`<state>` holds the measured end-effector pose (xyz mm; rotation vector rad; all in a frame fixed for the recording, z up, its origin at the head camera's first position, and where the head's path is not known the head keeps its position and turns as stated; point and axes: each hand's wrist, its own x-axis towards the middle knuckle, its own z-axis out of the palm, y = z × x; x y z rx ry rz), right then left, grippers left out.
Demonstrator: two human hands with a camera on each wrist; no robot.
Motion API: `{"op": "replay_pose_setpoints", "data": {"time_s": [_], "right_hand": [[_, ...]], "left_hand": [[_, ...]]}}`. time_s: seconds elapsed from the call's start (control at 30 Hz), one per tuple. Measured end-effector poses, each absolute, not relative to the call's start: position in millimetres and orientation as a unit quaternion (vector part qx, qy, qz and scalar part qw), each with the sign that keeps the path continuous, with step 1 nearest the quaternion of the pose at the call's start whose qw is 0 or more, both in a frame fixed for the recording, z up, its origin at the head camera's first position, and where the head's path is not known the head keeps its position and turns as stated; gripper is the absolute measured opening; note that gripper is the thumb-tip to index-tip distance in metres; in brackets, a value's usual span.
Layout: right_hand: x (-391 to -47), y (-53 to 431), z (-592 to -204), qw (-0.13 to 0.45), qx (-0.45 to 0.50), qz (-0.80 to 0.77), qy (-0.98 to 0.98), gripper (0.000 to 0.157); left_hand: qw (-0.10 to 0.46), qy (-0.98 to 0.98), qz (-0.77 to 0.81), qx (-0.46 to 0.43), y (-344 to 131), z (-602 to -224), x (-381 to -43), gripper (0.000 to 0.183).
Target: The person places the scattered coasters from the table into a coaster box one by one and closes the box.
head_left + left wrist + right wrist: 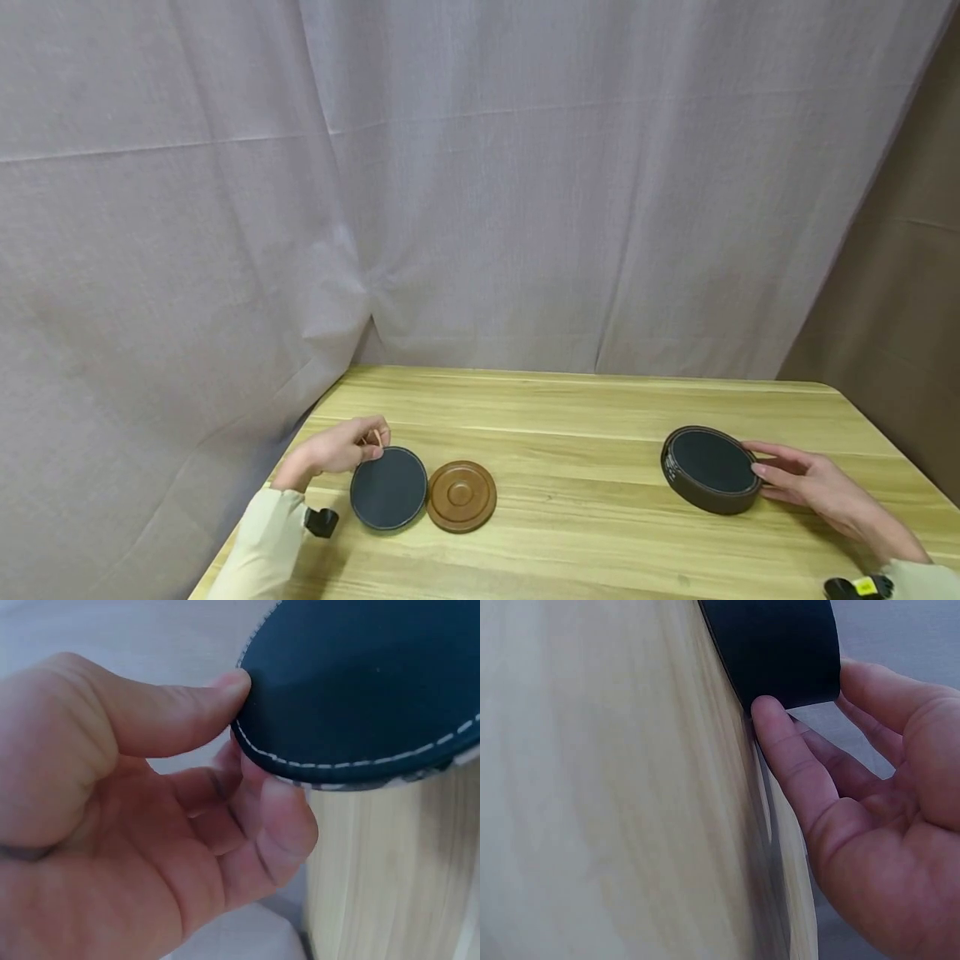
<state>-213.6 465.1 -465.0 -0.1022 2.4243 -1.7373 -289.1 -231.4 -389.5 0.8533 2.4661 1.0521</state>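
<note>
My left hand (348, 446) pinches the edge of a round dark coaster (388, 490), its thumb on the dark face and its fingers behind. White stitching runs along the rim of the coaster (360, 690) in the left wrist view, and a strip of light pattern shows below that rim. Just right of it lies a brown wooden round coaster (462, 497) with ringed grooves. Far to the right, my right hand (817, 487) holds a thick, dark round coaster holder (712, 471) by its right side. Pale lettering marks the holder's left side wall.
The light wooden table (562, 517) has its back edge against a grey curtain (487, 208). A brown curtain (892, 333) hangs at the right. Bare tabletop lies between the wooden coaster and the coaster holder.
</note>
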Motion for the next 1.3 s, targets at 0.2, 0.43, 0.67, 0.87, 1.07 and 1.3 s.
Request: {"op": "replay_pose_setpoints", "data": {"time_s": [0.2,0.43,0.67,0.87,1.07,1.3], "right_hand": [[-213,465,-464,0.078,-0.036,-0.585,0.806,0.046],[-212,465,-465,0.082,-0.049,-0.602,0.793,0.041],[-213,464,-464,0.076,-0.045,-0.597,0.797,0.042],[-213,464,-464,0.074,-0.045,-0.588,0.804,0.045],[-212,462,-464,0.074,-0.041,-0.587,0.805,0.046],[-215,461,-464,0.076,-0.030,-0.580,0.811,0.049]], "left_hand": [[0.143,0.855,0.390,0.310,-225,-386,-295,0.004],[0.089,0.861,0.405,0.293,-213,-382,-303,0.003],[0.073,0.854,0.446,0.257,-200,-380,-309,0.009],[0.080,0.845,0.463,0.254,-186,-381,-310,0.012],[0.084,0.841,0.469,0.256,-172,-381,-311,0.012],[0.081,0.834,0.479,0.263,-153,-383,-315,0.012]]}}
